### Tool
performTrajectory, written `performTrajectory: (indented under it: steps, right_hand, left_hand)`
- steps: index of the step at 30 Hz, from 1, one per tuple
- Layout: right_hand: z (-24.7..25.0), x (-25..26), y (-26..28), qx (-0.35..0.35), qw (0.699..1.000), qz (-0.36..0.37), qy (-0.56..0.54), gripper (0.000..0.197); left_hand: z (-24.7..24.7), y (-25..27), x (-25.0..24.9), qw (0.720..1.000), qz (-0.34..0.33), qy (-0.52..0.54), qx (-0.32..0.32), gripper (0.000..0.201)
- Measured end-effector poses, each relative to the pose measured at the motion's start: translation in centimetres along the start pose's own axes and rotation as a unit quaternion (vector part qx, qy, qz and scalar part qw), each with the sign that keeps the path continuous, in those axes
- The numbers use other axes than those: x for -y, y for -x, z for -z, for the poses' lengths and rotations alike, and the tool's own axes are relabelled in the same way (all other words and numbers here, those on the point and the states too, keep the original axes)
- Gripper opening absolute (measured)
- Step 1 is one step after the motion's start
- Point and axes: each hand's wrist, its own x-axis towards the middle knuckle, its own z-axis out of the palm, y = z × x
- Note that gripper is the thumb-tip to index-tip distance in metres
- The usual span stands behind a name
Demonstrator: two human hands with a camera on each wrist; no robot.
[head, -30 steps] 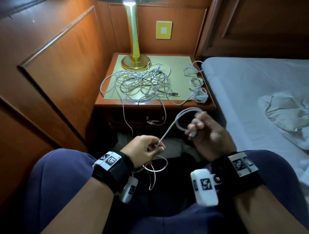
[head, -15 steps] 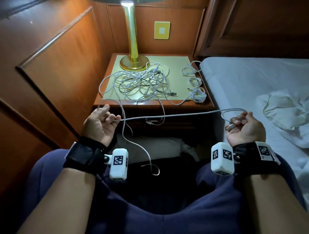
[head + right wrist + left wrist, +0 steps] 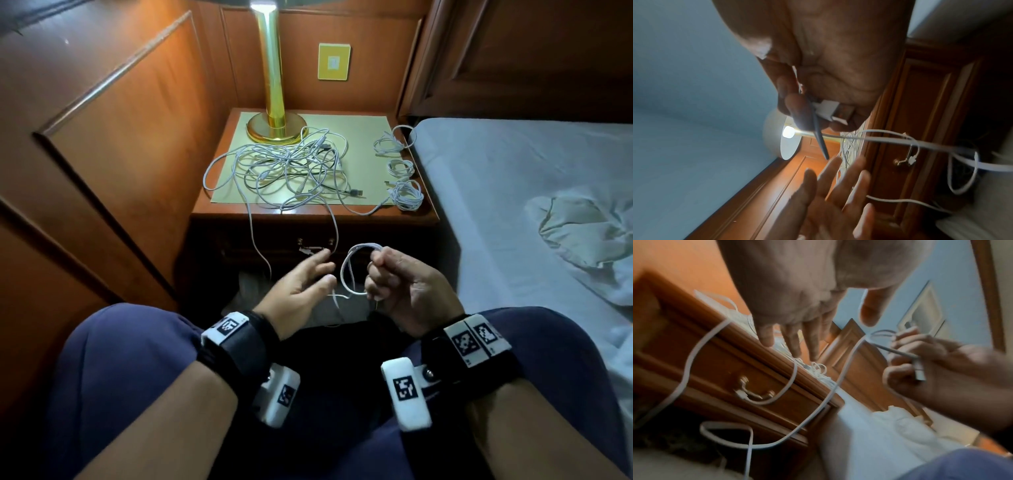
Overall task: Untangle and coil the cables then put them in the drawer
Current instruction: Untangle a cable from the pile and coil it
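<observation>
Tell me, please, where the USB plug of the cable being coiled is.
In the right wrist view, the USB plug sits pinched in the right hand.

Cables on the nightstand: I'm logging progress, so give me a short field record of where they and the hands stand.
Right hand: grips a cable loop and its plug
Left hand: fingers straight, holds nothing
Tangle: uncoiled on the nightstand, strands hanging over its front
Coils: three, at the right edge
Drawer: closed
</observation>
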Motion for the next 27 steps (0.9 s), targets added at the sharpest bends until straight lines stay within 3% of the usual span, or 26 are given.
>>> performTrajectory:
  steps: [1, 3, 6, 8, 10, 13, 16, 18, 20, 24, 27]
  right_hand:
    - [-0.1, 0.0, 0.1, 0.015, 1.000, -0.011, -0.021, 0.026]
    - [0.0, 0.3, 0.1, 0.036, 0.997, -0.032, -0.067, 0.026]
    - [0.5, 1.5, 0.4, 0.044, 0.991, -0.045, -0.114, 0.026]
    - [0.9, 2.4, 0.5, 0.011, 0.992, -0.020, -0.123, 0.027]
    - [1.8, 3.0, 0.2, -0.067, 0.992, 0.022, -0.103, 0.029]
    - [3.1, 3.5, -0.2, -0.180, 0.978, 0.082, -0.063, 0.028]
    - [3.3, 3.4, -0.6, -0.211, 0.969, 0.129, -0.021, 0.028]
    - [2.8, 2.8, -0.6, -0.199, 0.964, 0.170, 0.054, 0.029]
    - [2.2, 1.9, -0.6, -0.172, 0.948, 0.205, 0.171, 0.028]
    - [1.3, 0.7, 0.1, -0.125, 0.877, 0.211, 0.413, 0.026]
    - [0.7, -0.2, 0.5, -0.085, 0.854, 0.209, 0.468, 0.022]
  left_hand:
    - [-0.6, 0.1, 0.3, 0.998, -0.010, 0.058, 0.030, 0.050]
    - [-1.1, -0.1, 0.8, 0.996, -0.022, 0.062, 0.056, 0.043]
    - [-0.8, -0.3, 0.7, 0.999, -0.017, 0.037, 0.036, 0.020]
    - [0.1, -0.7, 0.5, 1.000, -0.011, 0.008, -0.015, 0.013]
    - [1.7, -1.3, 0.6, 0.992, -0.022, -0.071, -0.101, 0.021]
    - [4.5, -1.8, 0.9, 0.957, -0.028, -0.172, -0.232, 0.016]
    - [4.9, -1.4, 0.4, 0.922, -0.016, -0.233, -0.308, 0.009]
    - [3.9, -1.1, 0.2, 0.917, -0.022, -0.267, -0.296, 0.011]
    - [2.4, -0.7, 0.2, 0.930, -0.038, -0.281, -0.234, 0.010]
    - [0.1, 0.3, 0.5, 0.945, -0.119, -0.295, -0.079, 0.005]
    - [-0.5, 0.4, 0.6, 0.946, -0.159, -0.281, -0.026, 0.003]
